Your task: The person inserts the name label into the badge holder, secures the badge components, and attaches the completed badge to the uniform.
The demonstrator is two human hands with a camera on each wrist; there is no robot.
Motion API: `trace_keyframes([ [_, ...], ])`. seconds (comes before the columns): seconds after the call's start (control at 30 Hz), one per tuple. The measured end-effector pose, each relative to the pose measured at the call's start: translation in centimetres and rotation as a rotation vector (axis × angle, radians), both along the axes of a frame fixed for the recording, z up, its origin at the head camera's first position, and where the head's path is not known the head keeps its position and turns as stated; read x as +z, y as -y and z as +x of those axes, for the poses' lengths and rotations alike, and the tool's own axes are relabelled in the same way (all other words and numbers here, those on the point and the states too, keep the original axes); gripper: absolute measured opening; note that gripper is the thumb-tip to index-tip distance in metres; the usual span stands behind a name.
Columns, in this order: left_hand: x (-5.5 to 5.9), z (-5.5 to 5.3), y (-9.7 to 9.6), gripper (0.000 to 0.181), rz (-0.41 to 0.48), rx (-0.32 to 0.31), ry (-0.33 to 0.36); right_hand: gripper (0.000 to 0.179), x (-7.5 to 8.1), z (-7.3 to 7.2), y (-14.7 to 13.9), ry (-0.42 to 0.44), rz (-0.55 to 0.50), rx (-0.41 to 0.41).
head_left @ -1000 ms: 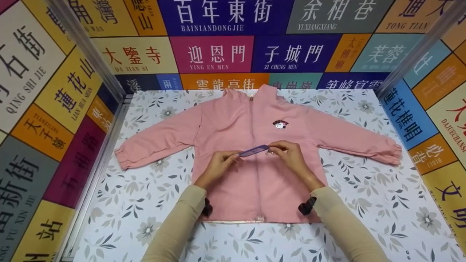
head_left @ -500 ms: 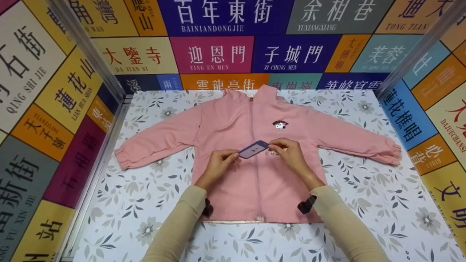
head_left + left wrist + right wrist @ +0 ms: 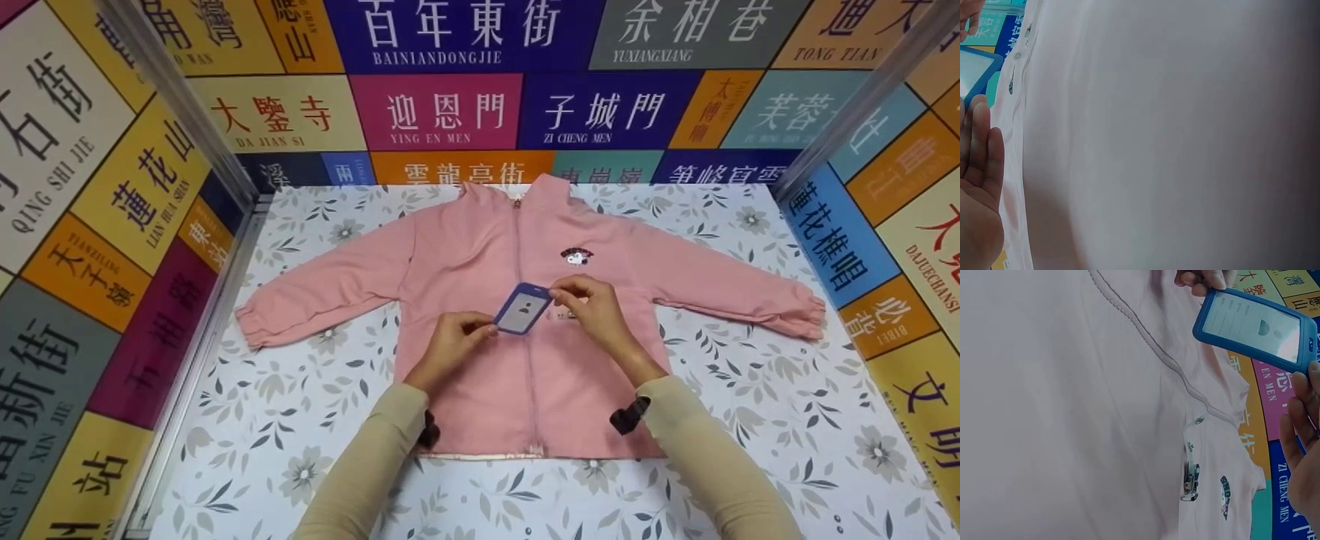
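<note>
While left hand (image 3: 452, 343) and right hand (image 3: 598, 315) are pinched closed on its opposite ends | blue-rimmed, round-cornered badge holder (image 3: 523, 308) is tilted above zipped, creased pink jacket (image 3: 465, 259) | leaf-printed surface (image 3: 750, 420) beneath

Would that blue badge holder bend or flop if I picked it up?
Probably not: the blue badge holder looks flat and straight while the left hand and right hand pinch its opposite ends. It's likely light, since it looks thin. Being flat with straight sides, it probably wouldn't roll.
</note>
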State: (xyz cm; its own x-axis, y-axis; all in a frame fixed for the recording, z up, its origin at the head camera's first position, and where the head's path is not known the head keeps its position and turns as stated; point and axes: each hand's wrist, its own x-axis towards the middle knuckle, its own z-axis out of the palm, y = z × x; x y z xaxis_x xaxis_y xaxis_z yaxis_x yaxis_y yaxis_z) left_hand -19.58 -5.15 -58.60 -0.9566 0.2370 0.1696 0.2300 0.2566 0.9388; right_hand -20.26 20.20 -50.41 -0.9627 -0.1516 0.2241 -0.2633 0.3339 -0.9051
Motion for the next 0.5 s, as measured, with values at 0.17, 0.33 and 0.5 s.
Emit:
trace_keyframes([
  [0.17,-0.1,0.1,-0.4,0.012,-0.028,-0.015,0.006,0.013,0.6,-0.3,0.4,0.002,-0.036,-0.002],
  [0.33,-0.3,0.2,-0.9,0.014,-0.011,-0.039,0.005,0.013,0.9,-0.6,0.8,-0.004,-0.063,0.003],
  [0.5,0.0,0.5,-1.4,0.017,0.041,-0.072,0.063,0.012,0.9,-0.7,1.2,-0.019,-0.064,0.002],
])
